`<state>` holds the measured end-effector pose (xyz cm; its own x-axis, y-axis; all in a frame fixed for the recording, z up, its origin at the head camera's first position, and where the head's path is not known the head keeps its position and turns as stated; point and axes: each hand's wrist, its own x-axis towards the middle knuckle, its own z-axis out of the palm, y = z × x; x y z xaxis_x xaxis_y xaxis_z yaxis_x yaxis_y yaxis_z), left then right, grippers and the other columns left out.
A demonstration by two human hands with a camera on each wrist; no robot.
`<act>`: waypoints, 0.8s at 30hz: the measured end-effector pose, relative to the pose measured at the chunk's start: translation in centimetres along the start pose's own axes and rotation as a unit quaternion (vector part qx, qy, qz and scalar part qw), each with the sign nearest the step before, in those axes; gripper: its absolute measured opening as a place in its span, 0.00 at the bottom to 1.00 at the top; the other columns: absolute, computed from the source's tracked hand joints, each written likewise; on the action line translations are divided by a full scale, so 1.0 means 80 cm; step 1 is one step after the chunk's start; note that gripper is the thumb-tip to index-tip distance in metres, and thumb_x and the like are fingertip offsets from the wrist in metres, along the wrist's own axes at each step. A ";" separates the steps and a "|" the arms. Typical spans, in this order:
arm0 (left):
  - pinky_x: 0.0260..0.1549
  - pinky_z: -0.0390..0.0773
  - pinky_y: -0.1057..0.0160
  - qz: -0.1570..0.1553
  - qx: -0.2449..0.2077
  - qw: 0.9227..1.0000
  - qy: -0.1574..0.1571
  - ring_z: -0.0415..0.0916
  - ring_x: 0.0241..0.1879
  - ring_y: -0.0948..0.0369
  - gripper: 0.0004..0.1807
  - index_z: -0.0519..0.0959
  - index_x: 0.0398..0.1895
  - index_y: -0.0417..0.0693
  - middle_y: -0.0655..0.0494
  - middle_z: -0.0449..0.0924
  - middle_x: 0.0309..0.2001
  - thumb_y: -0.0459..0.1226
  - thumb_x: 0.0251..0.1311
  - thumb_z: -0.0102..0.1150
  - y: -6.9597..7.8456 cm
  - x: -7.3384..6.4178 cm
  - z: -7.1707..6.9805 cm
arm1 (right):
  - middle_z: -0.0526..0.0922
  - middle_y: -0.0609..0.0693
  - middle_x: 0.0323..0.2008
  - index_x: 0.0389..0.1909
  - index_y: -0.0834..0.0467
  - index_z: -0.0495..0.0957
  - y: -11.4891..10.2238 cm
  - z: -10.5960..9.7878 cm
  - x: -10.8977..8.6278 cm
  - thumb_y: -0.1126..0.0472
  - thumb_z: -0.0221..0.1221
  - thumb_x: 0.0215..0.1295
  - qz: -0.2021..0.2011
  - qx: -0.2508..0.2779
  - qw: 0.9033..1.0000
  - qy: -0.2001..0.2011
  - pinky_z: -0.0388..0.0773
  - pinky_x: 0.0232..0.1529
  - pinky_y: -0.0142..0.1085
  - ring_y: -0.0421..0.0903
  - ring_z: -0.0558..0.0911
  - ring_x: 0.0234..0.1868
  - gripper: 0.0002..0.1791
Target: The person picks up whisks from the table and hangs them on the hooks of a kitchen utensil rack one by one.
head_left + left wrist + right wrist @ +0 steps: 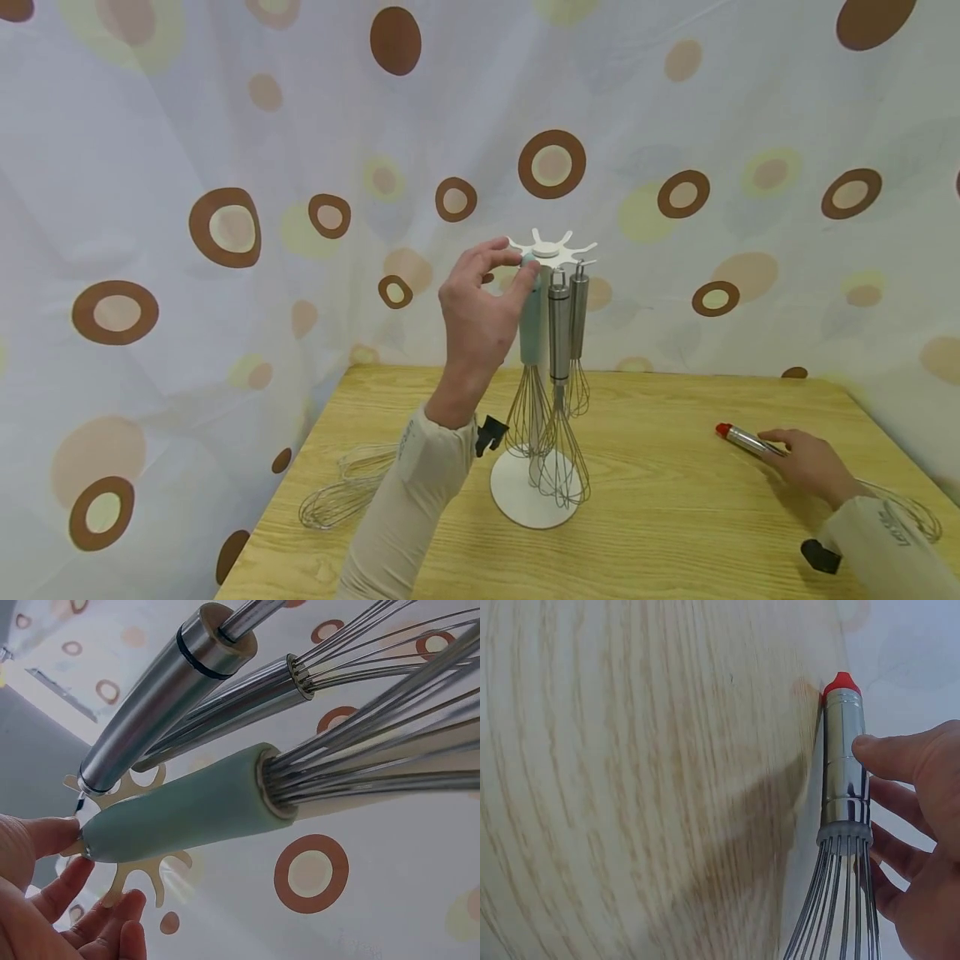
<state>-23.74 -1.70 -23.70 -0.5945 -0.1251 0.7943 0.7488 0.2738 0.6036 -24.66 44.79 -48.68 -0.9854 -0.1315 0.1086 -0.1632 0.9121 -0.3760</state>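
My left hand [478, 321] is raised at the top of a white stand [546, 248] with hooked arms. Thumb and forefinger pinch the upper end of a whisk with a mint-green handle [184, 806], whose wires point down beside the post. Two steel whisks hang close to it, one with black rings [559, 337] and a slimmer one [578, 317] behind. Low over the table's right side, my right hand [813, 467] grips a steel whisk with a red tip [844, 754]. Its thumb lies on the handle, with the other fingers partly hidden behind.
On the wooden table [660, 483], wire whisk heads [330, 504] lie at the left, partly covered by my left sleeve. The stand's round white base [506, 500] sits mid-table. A patterned curtain [637, 100] hangs behind and along the sides.
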 end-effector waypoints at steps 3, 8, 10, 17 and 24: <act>0.47 0.73 0.62 -0.013 -0.012 1.000 -0.004 0.71 0.55 0.67 0.09 0.83 0.37 0.43 0.54 0.78 0.53 0.40 0.58 0.64 -0.001 -0.001 -0.001 | 0.78 0.62 0.33 0.50 0.75 0.74 -0.001 0.002 0.000 0.65 0.57 0.63 0.004 -0.002 1.000 -0.002 0.65 0.23 0.39 0.49 0.71 0.24 0.19; 0.45 0.74 0.62 -0.045 -0.037 0.998 -0.012 0.72 0.53 0.64 0.11 0.84 0.39 0.43 0.57 0.76 0.57 0.41 0.59 0.63 -0.001 -0.003 -0.002 | 0.80 0.62 0.33 0.49 0.74 0.75 -0.006 0.001 0.001 0.67 0.57 0.61 0.002 -0.016 1.000 0.005 0.67 0.25 0.41 0.48 0.72 0.25 0.18; 0.45 0.74 0.61 -0.058 -0.046 0.997 -0.014 0.73 0.51 0.63 0.12 0.85 0.40 0.43 0.59 0.75 0.58 0.41 0.59 0.63 0.000 -0.004 -0.002 | 0.80 0.66 0.35 0.48 0.74 0.76 -0.007 0.001 0.001 0.67 0.58 0.60 0.002 -0.020 1.000 0.005 0.70 0.28 0.45 0.52 0.75 0.28 0.17; 0.45 0.75 0.58 -0.060 -0.059 0.996 -0.015 0.74 0.50 0.61 0.12 0.84 0.41 0.41 0.57 0.74 0.59 0.40 0.60 0.63 0.001 -0.004 0.000 | 0.81 0.67 0.37 0.47 0.72 0.77 -0.009 0.003 0.000 0.69 0.58 0.58 -0.011 -0.026 1.000 0.006 0.72 0.31 0.48 0.55 0.78 0.32 0.16; 0.43 0.77 0.63 -0.051 -0.057 0.997 -0.014 0.74 0.51 0.58 0.11 0.85 0.41 0.40 0.56 0.74 0.60 0.38 0.60 0.63 0.000 -0.003 0.000 | 0.80 0.67 0.37 0.48 0.74 0.75 -0.009 0.007 0.004 0.70 0.57 0.55 -0.009 -0.032 0.999 -0.024 0.73 0.33 0.48 0.56 0.78 0.34 0.19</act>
<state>-23.60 -1.63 -23.92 -0.6761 -0.1200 0.7270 0.7112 0.1514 0.6865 -24.92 43.83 -48.89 -0.9839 -0.1648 0.0697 -0.1785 0.9321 -0.3150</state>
